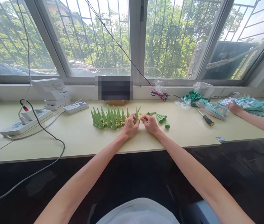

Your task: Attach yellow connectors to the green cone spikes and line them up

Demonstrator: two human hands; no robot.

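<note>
Several green pointed cones (108, 119) stand upright in close rows on the table, with small yellow pieces between them. My left hand (130, 127) is at the right end of these rows, its fingers closed around a single upright green cone (136, 114). Right beside it, my right hand (150, 125) has thumb and fingertips pinched close to that cone. What sits in this pinch is too small to make out. More green cones (161, 118) lie on their sides just past my right hand.
A power strip (26, 123) with cables and stacked white boxes (53, 90) are at left. A dark pixelated block (115, 88) stands behind the cones. At right lie a screwdriver (208, 120), bagged green cords (212, 109) and another person's hand (235, 108). The table's front edge (132, 151) crosses below my wrists.
</note>
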